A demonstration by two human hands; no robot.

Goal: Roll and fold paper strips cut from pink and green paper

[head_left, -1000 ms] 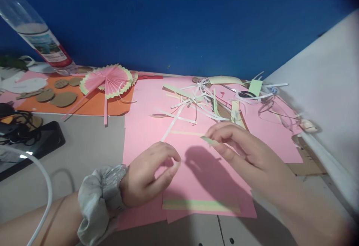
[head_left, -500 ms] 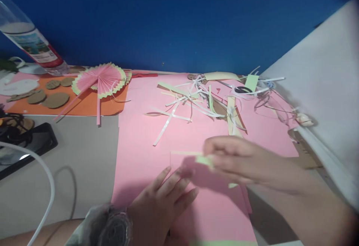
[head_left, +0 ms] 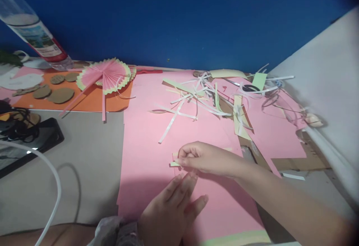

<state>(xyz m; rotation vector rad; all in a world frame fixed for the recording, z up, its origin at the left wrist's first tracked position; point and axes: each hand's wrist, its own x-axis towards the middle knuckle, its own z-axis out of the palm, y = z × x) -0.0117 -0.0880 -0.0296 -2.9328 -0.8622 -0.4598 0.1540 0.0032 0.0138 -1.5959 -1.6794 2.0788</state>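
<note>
My right hand (head_left: pixel 206 159) reaches in from the right, its fingers pinched on a small pale green paper strip (head_left: pixel 174 163) held against the top left corner of a pink paper sheet (head_left: pixel 218 205). Below it lies my left hand (head_left: pixel 174 208), flat on that sheet with the fingers stretched out and their tips just under the right hand. A grey scrunchie (head_left: pixel 109 233) sits on my left wrist. A larger pink sheet (head_left: pixel 146 141) lies underneath.
A heap of white and green paper strips (head_left: pixel 196 102) lies behind the hands. A pink and green folded paper fan (head_left: pixel 105 76) rests on an orange sheet (head_left: pixel 92 102) beside cardboard discs (head_left: pixel 60 94). A plastic bottle (head_left: pixel 33 33), a black phone (head_left: pixel 36 141) and a white cable (head_left: pixel 53 197) are at left.
My right hand has moved left and down with the green strip to the sheet's corner. My left hand went from a loose curl to lying flat on the pink sheet.
</note>
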